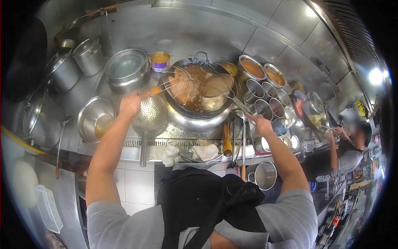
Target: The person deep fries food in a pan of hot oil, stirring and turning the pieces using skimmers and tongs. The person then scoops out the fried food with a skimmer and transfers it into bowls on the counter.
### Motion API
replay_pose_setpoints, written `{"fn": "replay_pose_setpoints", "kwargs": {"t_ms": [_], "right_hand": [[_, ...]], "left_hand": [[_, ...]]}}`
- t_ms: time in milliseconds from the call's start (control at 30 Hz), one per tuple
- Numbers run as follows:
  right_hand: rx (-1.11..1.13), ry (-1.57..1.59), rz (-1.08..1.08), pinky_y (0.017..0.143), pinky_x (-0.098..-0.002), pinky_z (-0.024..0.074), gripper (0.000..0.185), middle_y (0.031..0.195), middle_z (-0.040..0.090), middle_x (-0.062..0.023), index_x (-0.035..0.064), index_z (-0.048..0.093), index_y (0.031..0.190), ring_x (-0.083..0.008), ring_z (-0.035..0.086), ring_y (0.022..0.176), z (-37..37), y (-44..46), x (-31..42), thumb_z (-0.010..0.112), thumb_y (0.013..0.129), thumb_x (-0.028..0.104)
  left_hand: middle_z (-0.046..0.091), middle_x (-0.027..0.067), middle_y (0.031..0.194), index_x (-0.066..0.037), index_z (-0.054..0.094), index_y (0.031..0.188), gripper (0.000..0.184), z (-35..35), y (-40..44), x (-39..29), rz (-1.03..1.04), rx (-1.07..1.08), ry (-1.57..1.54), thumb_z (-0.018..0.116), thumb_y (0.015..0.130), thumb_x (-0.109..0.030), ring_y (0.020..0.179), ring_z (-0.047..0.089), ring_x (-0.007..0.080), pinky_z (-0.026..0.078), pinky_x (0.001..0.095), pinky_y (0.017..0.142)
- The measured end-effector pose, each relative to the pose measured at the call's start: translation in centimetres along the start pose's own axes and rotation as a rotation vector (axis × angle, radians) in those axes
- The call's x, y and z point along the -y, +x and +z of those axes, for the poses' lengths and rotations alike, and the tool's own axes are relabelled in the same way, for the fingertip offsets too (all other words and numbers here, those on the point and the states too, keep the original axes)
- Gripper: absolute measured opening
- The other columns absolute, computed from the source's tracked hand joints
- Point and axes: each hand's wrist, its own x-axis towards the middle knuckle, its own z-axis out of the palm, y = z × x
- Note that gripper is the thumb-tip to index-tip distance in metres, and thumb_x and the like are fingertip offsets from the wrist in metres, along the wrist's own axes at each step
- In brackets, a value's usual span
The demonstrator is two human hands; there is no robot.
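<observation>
Two hands at work over one dark wok (195,113), bubbling brown liquid inside. Left hand (130,103) closed round the wooden handle of a wire skimmer (171,81); fried orange-brown pieces (181,88) sit at its basket, over the wok's left side. Right hand (262,125) closed on the long handle of a wide round ladle (217,84), its head at the wok's right side.

Left of wok: big steel pot (109,74), greyish liquid; yellow can (159,66) with purple label, just beside it; steel bowl (85,120), yellowish content at its lower right. Perforated ladle (149,113) lies near left hand.

Right of wok: two steel pots, front-left one (246,76) and the other (278,84), both with orange liquid. Steel cups (253,92) grouped below, contents too small to tell. Bamboo brush (227,139) stands at counter edge. Far right, another person (350,155) at a pan (323,128) holding yellowish food.
</observation>
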Motion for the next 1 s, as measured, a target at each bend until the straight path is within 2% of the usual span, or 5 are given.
{"fn": "replay_pose_setpoints", "kwargs": {"t_ms": [667,833,867,933,1000], "right_hand": [[0.142,0.023,-0.124,0.084,-0.0497,0.0552,0.083,0.103,0.068,-0.0268,0.0255,0.038,0.152,-0.0408,0.068,0.096,-4.8,-7.8,2.4,0.058,0.076,-0.001],[0.145,0.039,-0.181,0.085,-0.0515,0.0544,0.083,0.099,0.069,-0.0259,0.0243,0.039,0.151,-0.0409,0.068,0.094,-6.3,-8.8,2.6,0.057,0.075,-0.001],[0.161,0.058,-0.186,0.085,-0.0517,0.0541,0.082,0.100,0.069,-0.0258,0.0242,0.040,0.151,-0.0416,0.068,0.094,-6.7,-9.0,2.7,0.057,0.074,-0.001],[0.147,0.089,-0.208,0.086,-0.0516,0.0536,0.082,0.100,0.069,-0.0259,0.0237,0.041,0.150,-0.0422,0.067,0.095,-6.7,-9.1,2.3,0.056,0.074,-0.001],[0.128,0.120,-0.223,0.086,-0.0515,0.0531,0.082,0.100,0.069,-0.0261,0.0232,0.042,0.150,-0.0429,0.067,0.095,-7.2,-9.0,1.8,0.056,0.073,-0.002]], "left_hand": [[0.061,0.0177,0.119,-0.039,0.044,0.147,0.066,-3.6,2.7,-13.3,-0.084,-0.107,-0.340,0.056,0.089,-0.012,0.109,0.063,0.0350,0.051,0.0480,0.093],[0.056,0.0266,0.137,-0.010,0.036,0.152,0.058,-4.7,0.8,-20.5,0.059,-0.139,-1.042,0.051,0.096,-0.009,0.124,0.057,0.0393,0.045,0.0392,0.105],[0.070,0.0193,0.109,-0.009,0.037,0.152,0.058,0.1,2.4,-21.0,0.214,-0.414,-1.011,0.052,0.096,-0.008,0.094,0.068,0.0280,0.053,0.0362,0.083],[0.054,0.0222,0.141,-0.010,0.041,0.150,0.056,-2.1,-0.7,-21.1,0.085,0.026,-1.350,0.053,0.096,-0.014,0.131,0.053,0.0294,0.038,0.0341,0.109],[0.058,0.0210,0.136,-0.011,0.043,0.149,0.056,-3.2,-3.0,-19.3,0.026,0.146,-1.297,0.054,0.095,-0.013,0.124,0.056,0.0273,0.040,0.0338,0.106]]}}
